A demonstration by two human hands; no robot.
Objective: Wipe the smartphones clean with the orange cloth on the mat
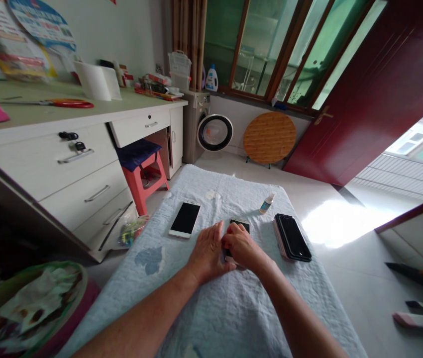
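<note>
**Both hands on the middle phone**

At the counter's left edge, down on the floor, stands a bin of used tissues, close enough to reach. On the cloth, toward the far-left corner, a white phone lies face up, well apart from our hands.

Our left hand lies flat in the counter's middle, its grip open and holding nothing. The thumb side presses against the phone, it seems to keep it from sliding. That phone lies lengthwise at mid-counter, only its far end showing.

Our right hand covers the rest, its grip curled shut over the phone with the fingertips bent onto its left edge. We cannot tell whether they also pinch something small.

A bottle lies just beyond, on its side. Near the right edge sits a stack of phones, black on top, apparently set aside.
</note>
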